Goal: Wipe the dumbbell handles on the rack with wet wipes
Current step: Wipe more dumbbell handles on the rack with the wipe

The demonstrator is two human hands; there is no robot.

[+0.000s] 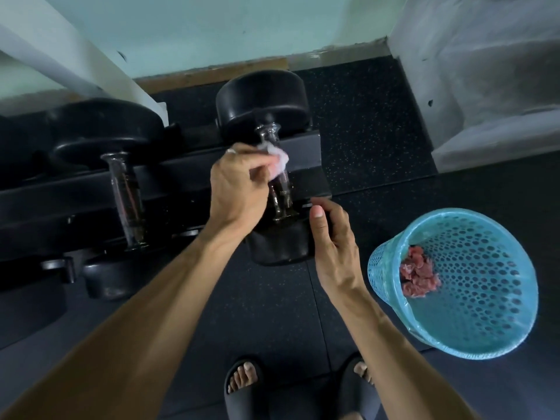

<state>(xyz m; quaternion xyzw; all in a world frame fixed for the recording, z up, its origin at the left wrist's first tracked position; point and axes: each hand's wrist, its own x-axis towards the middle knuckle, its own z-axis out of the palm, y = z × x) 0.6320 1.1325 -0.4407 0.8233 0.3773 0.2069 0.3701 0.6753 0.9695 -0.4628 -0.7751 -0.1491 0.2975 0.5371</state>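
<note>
At the far left the black rack (75, 189) runs across the view, and on it lies a dumbbell whose chrome handle (127, 195) sits bare between its two black heads, with no hand or wipe near it. Whether that one has been cleaned cannot be told from its shine. Further right, the left hand (239, 189) pinches a crumpled wet wipe (278, 160) between thumb and curled fingers and presses it against the upper part of the handle (280, 189) of the end dumbbell (263, 98), which rests on the rack's right end. The wipe sits high on the bar, so by my reading this handle is in the middle of its wipe, with the lower stretch toward the near head yet to be covered. Just beside that near head, the right hand (330, 234) holds nothing: thumb up, fingers loosely curled toward the weight, though whether the fingertips touch it is hidden behind the hand. At the right stands a blue basket (454, 338) with a wad of pinkish used wipes (419, 275) inside, which suggests several handles are already done. The rack is cut off at the left edge, so how many dumbbells remain is unknown.
</note>
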